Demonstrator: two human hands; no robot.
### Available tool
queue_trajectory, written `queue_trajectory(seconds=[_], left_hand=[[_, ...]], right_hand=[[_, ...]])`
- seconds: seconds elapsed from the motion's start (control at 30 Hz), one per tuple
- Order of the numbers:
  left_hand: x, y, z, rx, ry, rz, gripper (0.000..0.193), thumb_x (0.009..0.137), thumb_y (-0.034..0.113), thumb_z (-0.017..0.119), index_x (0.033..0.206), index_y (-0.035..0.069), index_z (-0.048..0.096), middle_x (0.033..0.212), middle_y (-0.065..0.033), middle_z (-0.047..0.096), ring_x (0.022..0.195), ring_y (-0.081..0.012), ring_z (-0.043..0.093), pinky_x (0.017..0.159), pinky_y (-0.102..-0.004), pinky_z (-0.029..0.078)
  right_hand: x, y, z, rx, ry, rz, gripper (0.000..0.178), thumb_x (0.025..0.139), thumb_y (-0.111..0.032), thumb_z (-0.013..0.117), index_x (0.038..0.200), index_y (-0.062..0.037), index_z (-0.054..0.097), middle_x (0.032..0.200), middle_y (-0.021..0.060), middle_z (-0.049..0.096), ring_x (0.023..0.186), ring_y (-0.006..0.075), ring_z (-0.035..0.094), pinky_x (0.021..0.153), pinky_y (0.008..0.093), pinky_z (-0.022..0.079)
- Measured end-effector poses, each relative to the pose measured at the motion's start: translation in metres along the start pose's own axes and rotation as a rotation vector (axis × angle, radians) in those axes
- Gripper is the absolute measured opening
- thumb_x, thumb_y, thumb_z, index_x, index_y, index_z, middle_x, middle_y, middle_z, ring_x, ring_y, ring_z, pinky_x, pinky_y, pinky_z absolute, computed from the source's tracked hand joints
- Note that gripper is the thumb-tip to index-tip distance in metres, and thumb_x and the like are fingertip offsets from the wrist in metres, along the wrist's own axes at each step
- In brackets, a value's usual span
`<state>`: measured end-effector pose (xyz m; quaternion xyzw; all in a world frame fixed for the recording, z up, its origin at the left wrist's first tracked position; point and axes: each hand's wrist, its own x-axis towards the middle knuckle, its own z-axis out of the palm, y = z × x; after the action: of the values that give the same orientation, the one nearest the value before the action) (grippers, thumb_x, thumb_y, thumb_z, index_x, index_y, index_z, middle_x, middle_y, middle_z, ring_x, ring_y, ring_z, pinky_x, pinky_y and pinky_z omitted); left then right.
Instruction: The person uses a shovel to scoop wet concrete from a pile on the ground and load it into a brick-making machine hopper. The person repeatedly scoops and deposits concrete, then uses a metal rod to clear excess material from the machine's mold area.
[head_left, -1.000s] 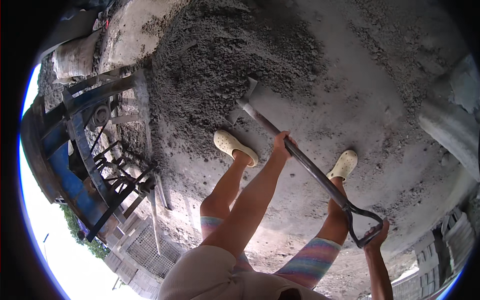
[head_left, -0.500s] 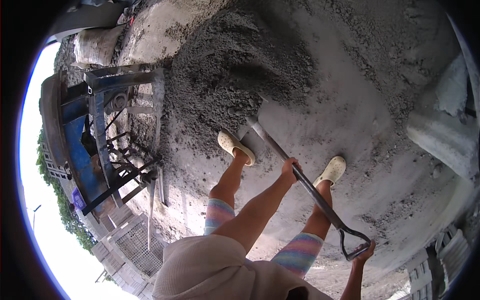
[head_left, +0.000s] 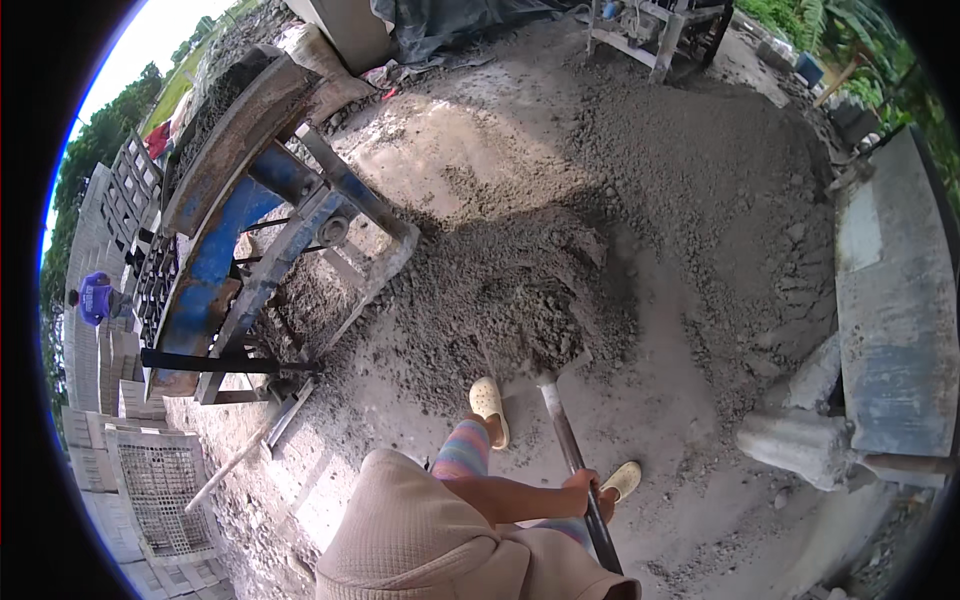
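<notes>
My left hand (head_left: 579,486) is wrapped around the shaft of a shovel (head_left: 562,425), partway down its length. The blade end meets the near edge of a pile of dark grey sandy mix (head_left: 470,290), and the mix mostly covers the blade. At the lower edge the shaft passes behind my beige shirt (head_left: 430,530), which hides the shovel's grip. My right hand is out of sight. Below the pile are my feet in cream clogs (head_left: 487,408), one on either side of the shaft.
A blue, rusty metal frame machine (head_left: 260,250) stands left of the pile. Behind it, a person in purple (head_left: 95,298) is among stacked grey blocks (head_left: 90,360). A large grey metal sheet (head_left: 895,300) stands at the right, beside a long gravel heap (head_left: 730,190).
The view has tilted up and shows more ground ahead. The shovel's blade has gone into the pile. My right hand, earlier on the shovel's D-shaped grip, has dropped out of view.
</notes>
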<state>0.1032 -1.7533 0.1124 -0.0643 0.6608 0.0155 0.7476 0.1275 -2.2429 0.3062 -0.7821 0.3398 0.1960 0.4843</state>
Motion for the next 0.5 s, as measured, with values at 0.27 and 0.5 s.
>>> queue_trajectory(seconds=[0.27, 0.5], left_hand=[[-0.183, 0.277, -0.026, -0.04, -0.028, 0.517, 0.009, 0.062, 0.009, 0.05, 0.06, 0.001, 0.048, 0.054, -0.012, 0.048, 0.047, -0.0246, 0.048, 0.047, -0.0371, 0.041], [-0.412, 0.504, -0.025, -0.252, -0.734, 1.05, 0.012, 0.07, 0.013, 0.049, 0.059, 0.01, 0.043, 0.05, -0.0035, 0.045, 0.046, -0.0192, 0.046, 0.052, -0.0361, 0.044]], right_hand=[[-0.064, -0.037, 0.307, 0.267, -0.367, 0.248, 0.032, 0.084, -0.038, 0.046, 0.086, -0.0072, 0.051, 0.057, 0.0085, 0.049, 0.049, 0.0228, 0.049, 0.046, 0.0385, 0.045], [-0.252, -0.246, 0.527, 0.732, -0.606, -0.598, 0.035, 0.081, -0.041, 0.044, 0.066, -0.0088, 0.042, 0.054, 0.0005, 0.037, 0.048, 0.0127, 0.038, 0.047, 0.0265, 0.033]])
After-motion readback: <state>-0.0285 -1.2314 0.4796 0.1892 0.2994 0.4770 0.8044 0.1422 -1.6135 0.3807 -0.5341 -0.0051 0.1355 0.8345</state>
